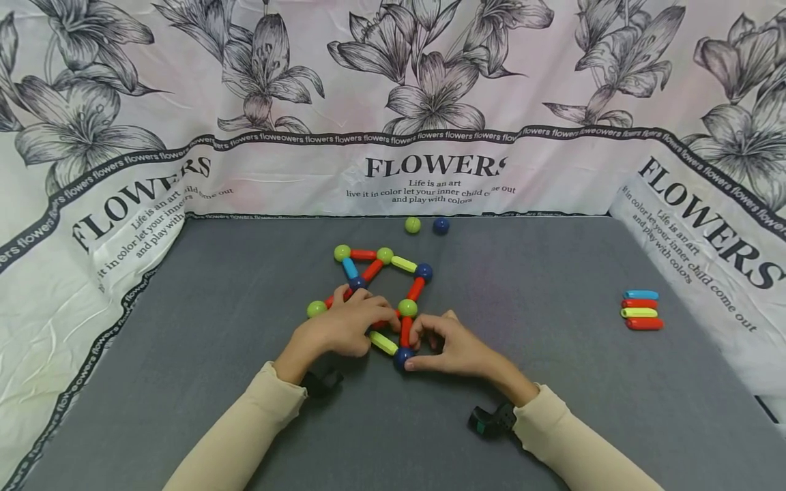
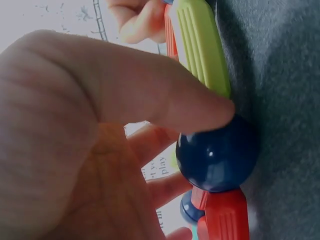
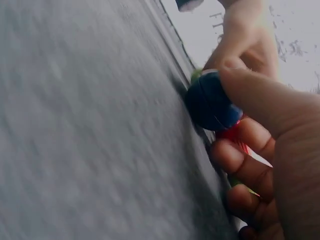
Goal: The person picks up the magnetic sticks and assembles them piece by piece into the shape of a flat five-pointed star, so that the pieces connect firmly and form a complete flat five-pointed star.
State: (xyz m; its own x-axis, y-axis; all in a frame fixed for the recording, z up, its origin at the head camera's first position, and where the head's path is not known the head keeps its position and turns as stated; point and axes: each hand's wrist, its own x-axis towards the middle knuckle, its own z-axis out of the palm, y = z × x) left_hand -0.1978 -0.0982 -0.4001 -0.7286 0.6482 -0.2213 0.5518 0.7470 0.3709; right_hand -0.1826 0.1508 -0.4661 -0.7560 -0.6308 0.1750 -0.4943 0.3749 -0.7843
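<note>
A flat figure of coloured toy rods and balls lies on the dark grey table. At its near corner, my right hand point(image 1: 457, 344) holds a dark blue ball point(image 1: 402, 357), thumb against it and curled fingers by the red rod point(image 1: 406, 332). My left hand point(image 1: 346, 324) covers the figure's middle. In the left wrist view its thumb and fingers grip another blue ball point(image 2: 217, 162), joined to a yellow rod point(image 2: 202, 50) and a red rod point(image 2: 227, 215). Beyond the hands the figure shows green balls point(image 1: 384, 256), a blue rod point(image 1: 349, 268) and a further blue ball point(image 1: 424, 272).
A loose green ball point(image 1: 413, 225) and a blue ball point(image 1: 441, 226) sit near the table's back edge. Several rods point(image 1: 640, 313) lie side by side at the right. Flower-printed cloth point(image 1: 288, 177) walls the back and sides.
</note>
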